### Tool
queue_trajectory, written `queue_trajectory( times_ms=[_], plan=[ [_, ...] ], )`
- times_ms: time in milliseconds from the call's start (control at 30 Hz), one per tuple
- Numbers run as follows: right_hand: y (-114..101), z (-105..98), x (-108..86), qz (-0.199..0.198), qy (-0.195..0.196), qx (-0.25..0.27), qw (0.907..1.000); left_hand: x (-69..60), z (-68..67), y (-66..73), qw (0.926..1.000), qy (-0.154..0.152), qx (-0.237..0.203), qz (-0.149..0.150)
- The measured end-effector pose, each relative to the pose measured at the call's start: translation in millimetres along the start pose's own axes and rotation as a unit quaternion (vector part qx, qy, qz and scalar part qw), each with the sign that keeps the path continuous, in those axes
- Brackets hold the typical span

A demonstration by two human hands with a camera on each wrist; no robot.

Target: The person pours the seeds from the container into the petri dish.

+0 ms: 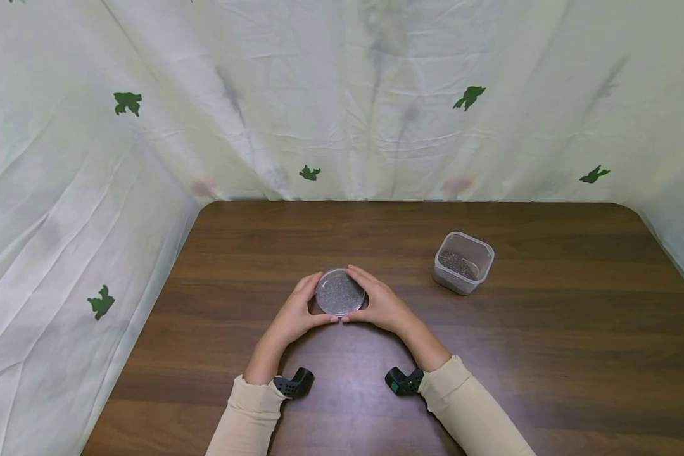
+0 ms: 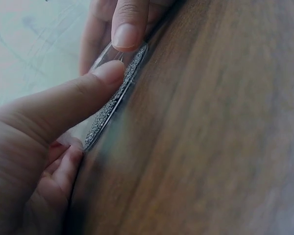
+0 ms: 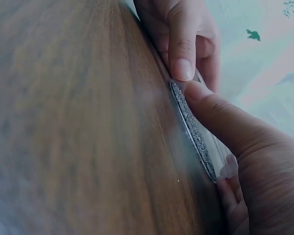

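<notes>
A round clear petri dish (image 1: pixel 340 292) with a layer of dark grey grains lies on the table between both hands. My left hand (image 1: pixel 296 316) curves round its left side, thumb at the near rim. The right hand (image 1: pixel 383 306) holds the opposite side, its thumb close to the left one. Seen from the left wrist, the grains form a thin band low in the dish (image 2: pixel 106 115), beneath the thumbs. From the right wrist, the dish (image 3: pixel 195 133) sits flat on the wood, with fingers behind its wall.
A clear square plastic tub (image 1: pixel 463 263) holding similar dark grains stands to the right of the dish. The brown wooden table (image 1: pixel 547 354) is bordered by a pale curtain (image 1: pixel 342 101) at the back and sides. Dark cameras are strapped to both wrists.
</notes>
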State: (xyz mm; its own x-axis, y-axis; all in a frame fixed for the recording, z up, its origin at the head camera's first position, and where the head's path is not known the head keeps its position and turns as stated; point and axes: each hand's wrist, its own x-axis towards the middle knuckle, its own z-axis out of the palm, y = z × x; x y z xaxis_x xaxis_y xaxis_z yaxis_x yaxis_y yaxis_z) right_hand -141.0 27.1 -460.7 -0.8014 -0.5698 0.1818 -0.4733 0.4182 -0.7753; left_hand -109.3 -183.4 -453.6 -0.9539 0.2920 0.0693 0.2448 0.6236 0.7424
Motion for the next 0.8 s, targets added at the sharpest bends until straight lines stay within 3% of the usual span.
queue_trajectory(
  times_ms=[267, 533, 800],
  plan=[
    [1, 1, 0.2, 0.006, -0.006, -0.007, 0.9999, -0.4, 0.0, 0.6, 1.0000, 0.004, 0.004, 0.007],
    [-2, -2, -0.9, 0.024, -0.010, 0.019, 0.9995, -0.7, -0.1, -1.8, 0.9999, -0.001, 0.007, 0.009],
    [-8, -12, -4.9, 0.029, 0.005, 0.032, 0.9991, 0.2, 1.5, -3.3, 0.9985, 0.003, -0.050, 0.024]
  ],
)
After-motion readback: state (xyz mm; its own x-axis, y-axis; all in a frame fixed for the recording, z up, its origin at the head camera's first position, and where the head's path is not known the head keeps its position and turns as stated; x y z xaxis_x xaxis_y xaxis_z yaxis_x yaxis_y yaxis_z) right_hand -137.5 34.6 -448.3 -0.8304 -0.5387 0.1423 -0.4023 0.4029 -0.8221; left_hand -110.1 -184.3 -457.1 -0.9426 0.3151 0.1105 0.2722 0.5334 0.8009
